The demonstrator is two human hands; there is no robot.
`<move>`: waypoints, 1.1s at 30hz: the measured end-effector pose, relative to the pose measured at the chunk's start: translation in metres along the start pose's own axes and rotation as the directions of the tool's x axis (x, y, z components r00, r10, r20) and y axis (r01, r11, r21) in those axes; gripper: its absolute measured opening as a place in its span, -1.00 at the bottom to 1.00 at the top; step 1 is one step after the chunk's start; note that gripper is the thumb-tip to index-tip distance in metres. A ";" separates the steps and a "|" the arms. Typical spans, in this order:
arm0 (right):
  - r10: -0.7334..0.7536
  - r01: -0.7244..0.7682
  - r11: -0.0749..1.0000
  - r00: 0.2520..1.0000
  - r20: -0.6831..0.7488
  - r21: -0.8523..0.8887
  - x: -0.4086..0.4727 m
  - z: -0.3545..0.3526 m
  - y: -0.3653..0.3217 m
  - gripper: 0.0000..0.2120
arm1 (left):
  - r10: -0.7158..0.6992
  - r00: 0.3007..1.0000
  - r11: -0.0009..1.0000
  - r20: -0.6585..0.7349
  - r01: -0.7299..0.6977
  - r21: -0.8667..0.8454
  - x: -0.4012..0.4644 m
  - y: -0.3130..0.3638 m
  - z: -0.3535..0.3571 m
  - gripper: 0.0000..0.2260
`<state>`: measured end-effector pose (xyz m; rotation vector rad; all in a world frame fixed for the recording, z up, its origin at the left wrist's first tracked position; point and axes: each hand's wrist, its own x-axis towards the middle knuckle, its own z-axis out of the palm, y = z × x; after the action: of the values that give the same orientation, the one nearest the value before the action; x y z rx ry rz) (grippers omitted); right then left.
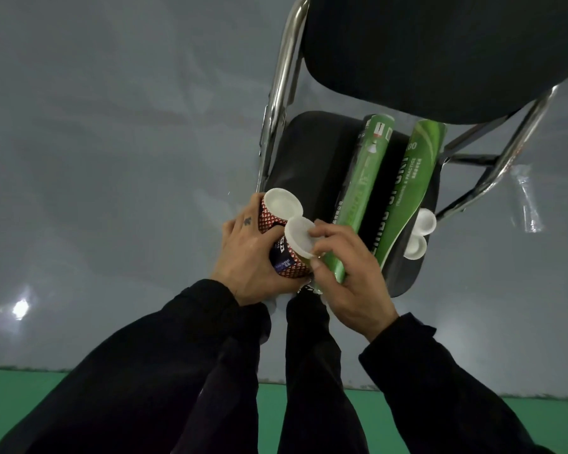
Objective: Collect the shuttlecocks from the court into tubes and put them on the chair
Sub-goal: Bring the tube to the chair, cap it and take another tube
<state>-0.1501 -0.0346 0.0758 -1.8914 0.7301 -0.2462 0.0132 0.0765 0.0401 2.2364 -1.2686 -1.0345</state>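
My left hand [246,257] grips what look like two red-and-blue patterned shuttlecock tubes [286,257] side by side at the front left corner of the black chair seat [312,158]. The farther one carries a white cap [281,204]. My right hand [351,276] pinches a second white cap [299,237] at the end of the nearer tube, with fingers above and thumb below. Two green tubes lie lengthwise on the seat: one [361,178] runs under my right hand, the other [407,191] lies to its right. No loose shuttlecocks are in sight.
Two loose white caps [420,234] sit at the seat's right edge. The chair has a black backrest [440,44] and chrome legs [277,93]. Grey floor [112,142] surrounds it, with green court [30,388] near my legs. A clear plastic scrap [528,204] lies to the right.
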 end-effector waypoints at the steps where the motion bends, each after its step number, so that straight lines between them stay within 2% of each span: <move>1: -0.040 0.041 0.998 0.999 0.023 -0.050 0.001 -0.004 0.002 -0.97 | -0.007 1.000 1.000 0.001 0.007 -0.004 0.000 -0.001 0.000 -0.26; 4: -0.044 0.063 0.988 0.990 0.131 -0.144 0.003 -0.009 0.004 -0.89 | 0.016 1.000 1.000 0.013 -0.017 0.026 0.001 -0.002 -0.004 -0.29; 8: 0.069 -0.072 0.997 0.983 0.173 0.012 0.007 -0.010 0.001 -0.79 | 0.063 0.998 0.995 0.030 -0.065 0.075 0.001 -0.001 -0.008 -0.32; 12: 0.125 -0.126 0.992 0.971 0.206 -0.006 0.014 -0.014 -0.001 -0.81 | 0.095 0.995 0.993 0.007 -0.095 0.072 -0.001 -0.002 -0.006 -0.30; 15: 0.193 -0.202 0.979 0.944 0.269 0.005 0.020 -0.020 -0.003 -0.34 | 0.086 0.996 0.992 0.031 -0.089 0.086 -0.003 -0.004 -0.006 -0.28; 16: 0.188 -0.195 0.981 0.939 0.288 -0.005 0.022 -0.022 -0.003 -0.28 | 0.079 0.996 0.992 0.043 -0.082 0.093 -0.003 -0.004 -0.006 -0.27; 20: 0.093 -0.066 0.994 0.939 0.332 -0.091 0.025 -0.024 -0.006 -0.38 | 0.076 0.996 0.993 0.040 -0.079 0.083 -0.006 -0.005 -0.007 -0.22; 25: 0.100 -0.059 0.990 0.934 0.344 -0.126 0.026 -0.016 -0.007 -0.48 | 0.061 0.998 0.996 0.028 -0.063 0.066 -0.001 -0.002 -0.010 -0.23; 27: 0.096 -0.060 0.989 0.954 0.284 -0.135 0.022 -0.005 -0.009 -0.54 | 0.034 0.999 0.999 0.036 -0.035 0.028 0.000 0.004 -0.010 -0.25; 30: 0.067 -0.035 0.990 0.971 0.229 -0.137 0.015 0.008 -0.008 -0.49 | 0.032 0.999 0.999 0.007 -0.032 0.031 -0.001 0.008 -0.010 -0.28; 33: 0.075 -0.055 0.992 0.979 0.187 -0.110 0.002 0.015 -0.004 -0.41 | 0.096 0.995 0.992 0.022 -0.097 0.086 0.000 0.007 -0.013 -0.25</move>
<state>-0.1398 -0.0234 0.0725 -1.9539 0.6838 0.0165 0.0193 0.0730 0.0532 2.2090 -1.4397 -0.9836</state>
